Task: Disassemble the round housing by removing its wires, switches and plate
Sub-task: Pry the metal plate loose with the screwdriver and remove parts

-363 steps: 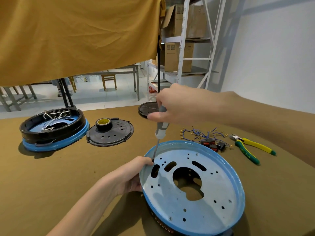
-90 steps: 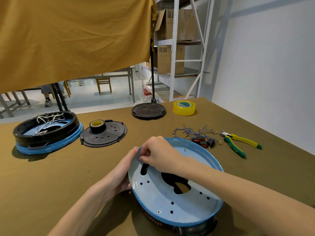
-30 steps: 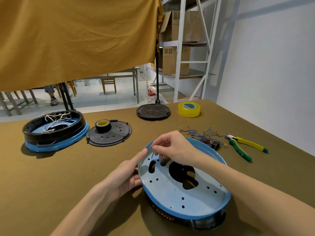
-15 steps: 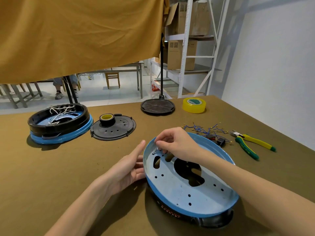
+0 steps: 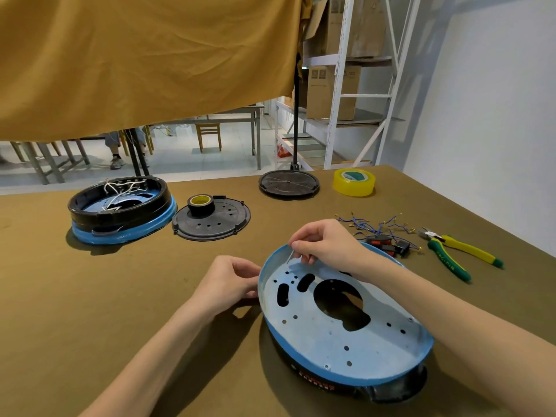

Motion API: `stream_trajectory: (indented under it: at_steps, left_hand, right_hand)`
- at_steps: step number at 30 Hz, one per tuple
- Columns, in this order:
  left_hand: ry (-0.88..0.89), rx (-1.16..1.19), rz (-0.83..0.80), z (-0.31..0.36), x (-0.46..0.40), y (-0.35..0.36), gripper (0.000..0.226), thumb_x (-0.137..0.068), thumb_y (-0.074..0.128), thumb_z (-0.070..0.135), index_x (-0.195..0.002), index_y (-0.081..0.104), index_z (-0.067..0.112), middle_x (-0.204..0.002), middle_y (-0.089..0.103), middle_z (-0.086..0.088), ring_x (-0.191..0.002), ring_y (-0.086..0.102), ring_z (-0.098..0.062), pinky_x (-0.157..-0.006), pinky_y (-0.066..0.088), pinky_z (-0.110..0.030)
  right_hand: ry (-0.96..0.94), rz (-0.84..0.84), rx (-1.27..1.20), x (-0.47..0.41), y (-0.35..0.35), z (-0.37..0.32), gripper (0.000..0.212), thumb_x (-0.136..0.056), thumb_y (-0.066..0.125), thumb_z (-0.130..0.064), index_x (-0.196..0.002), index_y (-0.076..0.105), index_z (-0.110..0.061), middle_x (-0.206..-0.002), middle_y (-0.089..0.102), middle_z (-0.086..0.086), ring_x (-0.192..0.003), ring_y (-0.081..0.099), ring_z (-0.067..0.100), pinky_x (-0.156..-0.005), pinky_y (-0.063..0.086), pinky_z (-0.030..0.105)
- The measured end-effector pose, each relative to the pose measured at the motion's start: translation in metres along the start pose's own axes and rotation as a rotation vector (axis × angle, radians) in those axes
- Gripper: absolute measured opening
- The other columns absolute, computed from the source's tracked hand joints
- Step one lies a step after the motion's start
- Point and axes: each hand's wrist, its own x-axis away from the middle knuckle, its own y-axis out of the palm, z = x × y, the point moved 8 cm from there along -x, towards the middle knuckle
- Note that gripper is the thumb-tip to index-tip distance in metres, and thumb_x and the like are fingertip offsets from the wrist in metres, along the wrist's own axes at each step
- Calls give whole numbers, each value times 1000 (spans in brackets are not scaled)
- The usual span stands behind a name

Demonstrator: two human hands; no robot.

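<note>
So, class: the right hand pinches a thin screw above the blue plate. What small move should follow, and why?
Probably carry the screw off the blue plate and set it on the table beside the wires. The right hand holds it lifted clear, while the left hand steadies the rim.

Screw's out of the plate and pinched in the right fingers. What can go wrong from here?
1. The small screw held by the right hand is thin; if dropped, it may fall through the blue plate's slots or centre hole into the housing.
2. The left hand only steadies the plate rim, so the tilted plate might shift.
3. The right forearm passes near the loose wires and switches and could scatter them.
</note>
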Motion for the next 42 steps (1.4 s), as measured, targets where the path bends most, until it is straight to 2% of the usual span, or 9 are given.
stream_trajectory:
  at_steps: [3,7,16,22,26,29,31,35,42]
  left_hand:
    - [-15,253,145,0,-2,-17,12,-89,76,21,-100,78,18,-94,81,0,-85,77,-10,-69,62,-23]
    - [-80,811,19,7,1,-7,37,-76,81,26,-110,76,12,-104,80,-6,-92,77,-15,-71,62,-26]
    - [239,589,143,34,13,-6,38,-59,85,47,-88,83,23,-92,80,-2,-80,69,-4,-77,50,-26]
    - [423,413,176,47,22,-5,21,-82,76,37,-97,84,24,-100,80,2,-93,74,-9,-72,58,-20]
    - [497,-4,223,45,20,7,15,-94,70,29,-105,78,36,-116,70,24,-114,61,2,-89,50,-27]
    - [337,71,77,26,7,18,33,-97,67,18,-125,66,37,-127,65,23,-119,58,6,-99,51,-28]
    - [213,218,-16,14,2,27,35,-100,62,14,-127,64,36,-122,71,16,-111,66,-1,-93,55,-30]
    - [160,307,-43,8,1,34,29,-101,53,11,-114,74,26,-104,78,-3,-95,75,-25,-79,58,-38]
    - [171,303,-38,6,-3,35,26,-102,52,11,-111,73,21,-98,77,-7,-89,74,-27,-71,55,-34]
  right_hand:
    - [26,-12,-70,2,-1,-1,11,-94,66,-2,-97,76,-4,-77,76,7,-65,67,13,-60,54,20]
    - [89,-104,-311,10,7,-6,10,-91,73,-5,-99,75,1,-86,75,18,-73,71,20,-67,57,25]
    - [232,-219,-672,20,29,-18,19,-89,74,-2,-106,74,6,-104,74,27,-87,76,28,-71,61,26]
    - [220,-138,-742,20,23,-10,20,-72,84,-2,-92,80,-2,-103,75,24,-89,76,26,-71,61,24]
    - [17,142,-429,22,-36,-5,14,-79,83,2,-91,77,3,-88,76,24,-79,76,29,-71,62,30]
    - [-72,436,-69,35,-101,11,7,-81,80,1,-86,78,-2,-76,76,14,-72,75,28,-69,63,36]
    - [-41,549,179,47,-135,32,7,-81,81,-5,-84,79,-11,-76,77,3,-72,73,17,-64,57,22]
    - [39,589,479,70,-164,82,10,-82,80,-5,-82,80,-15,-76,74,-3,-73,67,8,-66,50,17]
    - [18,535,643,90,-152,118,14,-84,76,-6,-86,76,-20,-80,68,-11,-73,58,1,-64,38,11]
